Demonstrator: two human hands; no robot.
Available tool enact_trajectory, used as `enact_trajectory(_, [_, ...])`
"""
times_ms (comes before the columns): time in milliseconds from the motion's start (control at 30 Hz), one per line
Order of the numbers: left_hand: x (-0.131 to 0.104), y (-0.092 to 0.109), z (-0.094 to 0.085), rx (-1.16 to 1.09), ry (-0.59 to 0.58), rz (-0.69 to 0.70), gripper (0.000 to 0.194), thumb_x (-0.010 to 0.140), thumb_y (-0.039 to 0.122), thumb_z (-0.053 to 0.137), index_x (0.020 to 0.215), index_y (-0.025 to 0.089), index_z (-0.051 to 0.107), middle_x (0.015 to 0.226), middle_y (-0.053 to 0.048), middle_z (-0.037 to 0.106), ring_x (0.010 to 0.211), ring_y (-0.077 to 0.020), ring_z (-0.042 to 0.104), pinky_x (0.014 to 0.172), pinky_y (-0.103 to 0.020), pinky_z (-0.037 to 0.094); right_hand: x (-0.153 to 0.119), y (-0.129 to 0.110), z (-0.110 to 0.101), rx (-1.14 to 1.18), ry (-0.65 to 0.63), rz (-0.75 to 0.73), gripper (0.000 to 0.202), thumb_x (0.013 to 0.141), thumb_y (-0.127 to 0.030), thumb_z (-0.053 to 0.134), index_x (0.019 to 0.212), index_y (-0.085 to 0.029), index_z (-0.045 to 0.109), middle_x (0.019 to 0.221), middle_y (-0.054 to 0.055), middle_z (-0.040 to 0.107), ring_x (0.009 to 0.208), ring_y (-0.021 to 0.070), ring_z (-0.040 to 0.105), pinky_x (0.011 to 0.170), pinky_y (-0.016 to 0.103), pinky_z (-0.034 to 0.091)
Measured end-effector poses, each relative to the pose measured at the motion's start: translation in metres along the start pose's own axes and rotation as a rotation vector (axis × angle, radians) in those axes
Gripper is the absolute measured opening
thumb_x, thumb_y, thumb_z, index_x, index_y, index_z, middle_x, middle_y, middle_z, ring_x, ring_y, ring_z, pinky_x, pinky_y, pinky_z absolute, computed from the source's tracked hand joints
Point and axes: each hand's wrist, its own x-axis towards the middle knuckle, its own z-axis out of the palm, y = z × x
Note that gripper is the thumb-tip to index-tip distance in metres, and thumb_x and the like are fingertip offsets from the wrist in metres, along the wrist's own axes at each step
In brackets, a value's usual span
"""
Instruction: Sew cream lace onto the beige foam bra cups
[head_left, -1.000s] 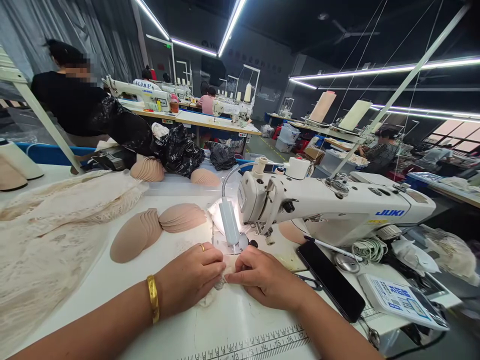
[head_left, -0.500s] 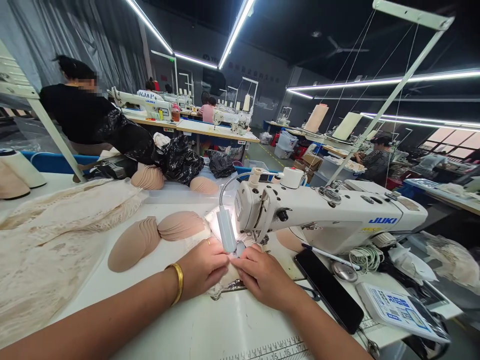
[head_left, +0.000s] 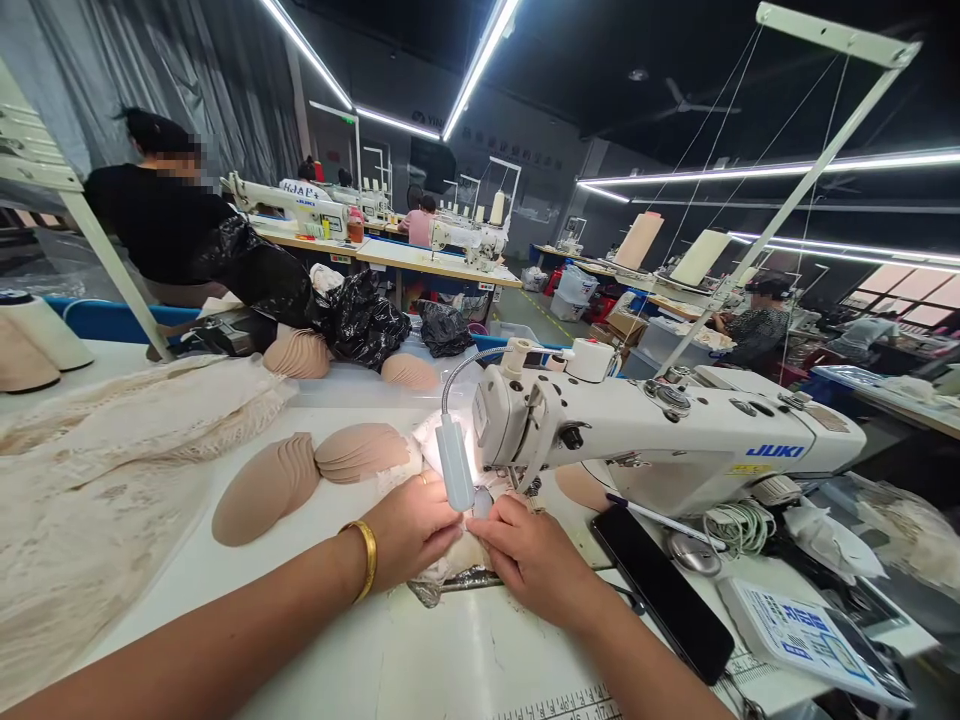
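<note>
My left hand (head_left: pixel 417 530), with a gold bracelet at its wrist, pinches the cream lace fabric (head_left: pixel 459 556) in front of the needle area of a white sewing machine (head_left: pixel 645 420). Close beside it, my right hand (head_left: pixel 529 550) has its fingers pressed together on the same fabric. A small grey lamp (head_left: pixel 455 465) shines over the fingertips and hides part of the cloth. Left of the machine lie two fanned stacks of beige cups, one nearer (head_left: pixel 266 490) and one by my left hand (head_left: pixel 364 450).
Pale lace (head_left: pixel 97 480) covers the table's left side. Right of my hands lie a black phone (head_left: pixel 664 595), a pen (head_left: pixel 664 523), a coiled cord (head_left: pixel 739 527) and a white box (head_left: pixel 814 635). Black plastic bags (head_left: pixel 367 318) lie behind. A person (head_left: pixel 161 215) sits at back left.
The view has shifted slightly. Both hands stay at the fabric, their fingertips a little farther apart, and more of the lace shows between them.
</note>
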Motion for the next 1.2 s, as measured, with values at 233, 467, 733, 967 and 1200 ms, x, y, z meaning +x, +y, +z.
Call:
enact_trajectory(233, [0.0,0.001,0.001,-0.004,0.006,0.008,0.027,0.101,0.018,0.049,0.076,0.022,0.057,0.082,-0.003,0.064,0.075,-0.02,0.053,0.074,-0.034,0.047,0.0,-0.001,-0.002,-0.033,-0.003,0.005,0.032,0.096,-0.006,0.052,0.115,-0.024,0.07,0.089,0.005,0.062,0.079,0.0207,0.055,0.058,0.028,0.034])
enact_trajectory(467, [-0.002,0.001,0.001,-0.002,0.023,-0.001,0.025,0.101,0.019,0.05,0.077,0.021,0.059,0.083,-0.004,0.066,0.077,-0.0209,0.054,0.072,-0.034,0.046,0.0,-0.002,0.001,-0.051,0.004,0.009,0.034,0.095,-0.005,0.052,0.118,-0.024,0.07,0.089,0.005,0.062,0.079,0.0211,0.054,0.057,0.028,0.034])
enact_trajectory(733, [0.002,0.0,-0.006,0.07,-0.043,-0.007,0.02,0.099,0.019,0.052,0.084,0.021,0.064,0.085,-0.005,0.067,0.081,-0.0224,0.057,0.074,-0.035,0.048,0.001,-0.002,0.0,-0.029,0.02,0.022,0.033,0.094,-0.004,0.05,0.113,-0.023,0.069,0.086,0.004,0.06,0.077,0.0213,0.054,0.057,0.028,0.036])
enact_trajectory(967, [0.015,0.003,-0.022,0.184,-0.122,-0.085,0.01,0.09,0.017,0.061,0.082,0.02,0.065,0.086,-0.006,0.065,0.084,-0.0262,0.059,0.075,-0.038,0.045,0.002,0.0,0.004,-0.006,0.059,0.016,0.029,0.097,-0.008,0.049,0.114,-0.023,0.067,0.086,0.005,0.06,0.078,0.022,0.056,0.059,0.03,0.04])
enact_trajectory(1200, [0.012,0.011,-0.031,0.202,-0.148,-0.188,0.016,0.082,0.004,0.057,0.087,0.019,0.062,0.088,-0.009,0.07,0.08,-0.0272,0.066,0.07,-0.037,0.05,0.002,-0.011,0.003,0.216,0.058,0.133,0.021,0.102,-0.019,0.047,0.106,-0.023,0.068,0.09,0.006,0.066,0.082,0.0232,0.06,0.07,0.035,0.045])
